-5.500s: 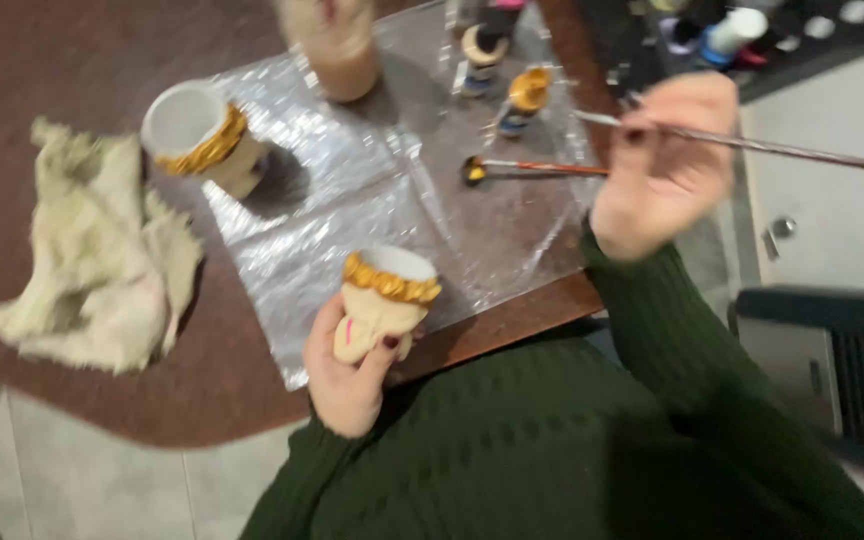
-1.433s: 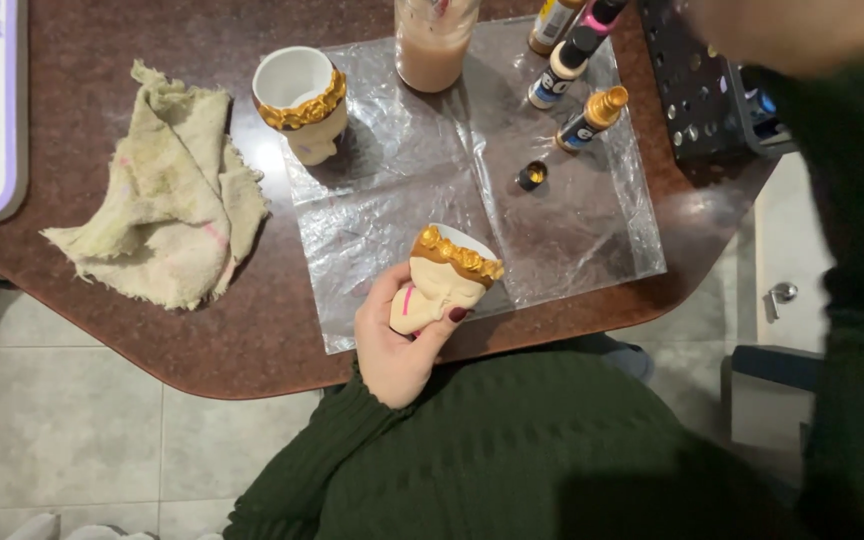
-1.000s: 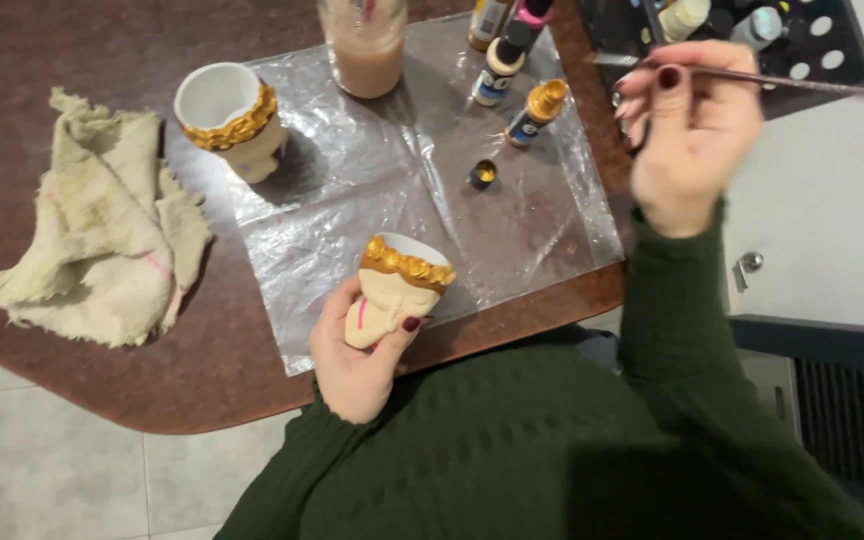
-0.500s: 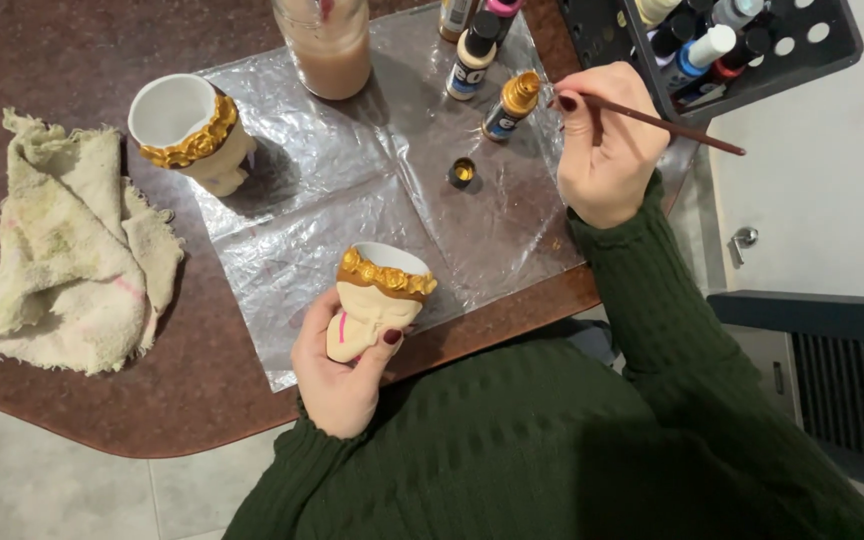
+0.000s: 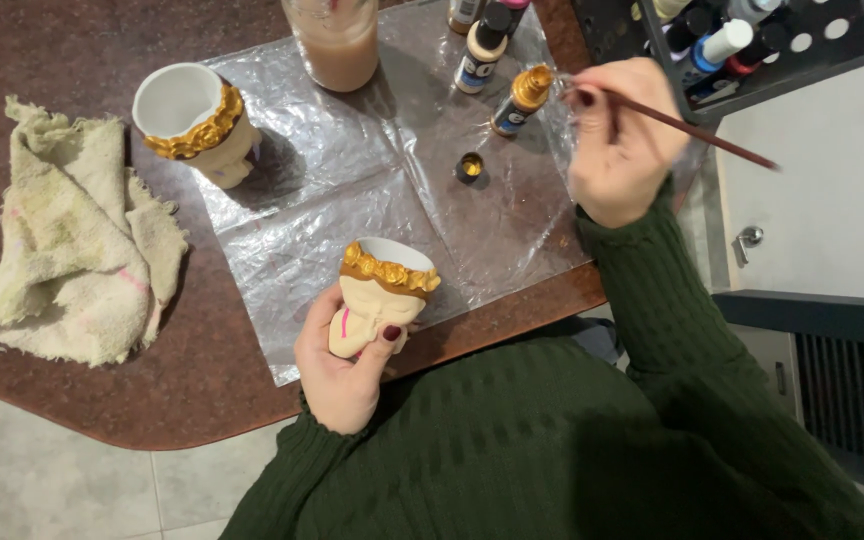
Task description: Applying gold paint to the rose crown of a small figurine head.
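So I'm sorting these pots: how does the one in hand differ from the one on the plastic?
The held pot is gripped in the left hand, tilted over the table edge; the other pot stands free on the plastic sheet. The held pot shows a pink streak. Both are cream with gold crowns.

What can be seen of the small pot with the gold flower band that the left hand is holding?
The small pot is a cream, ceramic-looking cup shaped like a head, with a white inside and a band of gold flowers under its open rim. A thin pink streak runs down its side. It is tilted, mouth pointing up and away from the person, raised over the near edge of the clear plastic sheet on the brown table. The left hand grips it from below, thumb pressed on its front. Nothing else touches it.
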